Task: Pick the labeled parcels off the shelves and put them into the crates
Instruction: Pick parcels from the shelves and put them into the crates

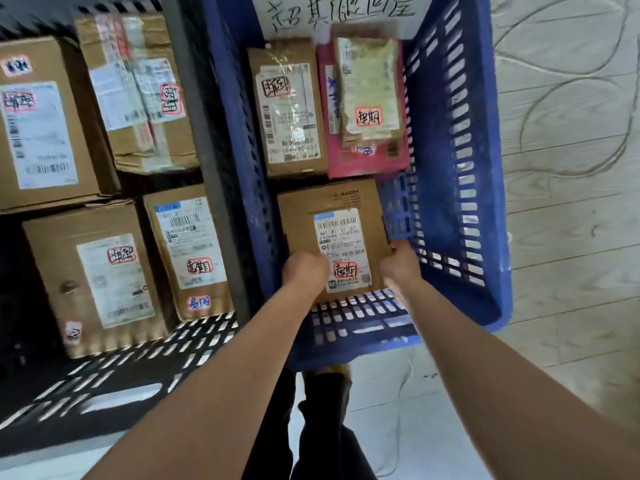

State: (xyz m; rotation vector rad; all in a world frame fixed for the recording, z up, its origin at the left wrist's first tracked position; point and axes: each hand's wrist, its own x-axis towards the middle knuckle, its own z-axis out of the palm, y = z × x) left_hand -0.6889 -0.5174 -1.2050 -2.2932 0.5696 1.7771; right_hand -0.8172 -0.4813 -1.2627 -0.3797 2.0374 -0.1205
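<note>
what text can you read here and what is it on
"超期": sticker on the box held by the left hand and right hand.
"超期": sticker on the cream parcel in the blue crate.
Handwriting on the white sign: seemingly "超期退回筐".
Fine print on the shipping labels: too small to read.

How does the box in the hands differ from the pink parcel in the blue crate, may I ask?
The box is brown cardboard; the pink parcel is a flat mailer. The left hand and right hand grip the box; the pink parcel lies under a smaller parcel. Both are in the blue crate.
</note>
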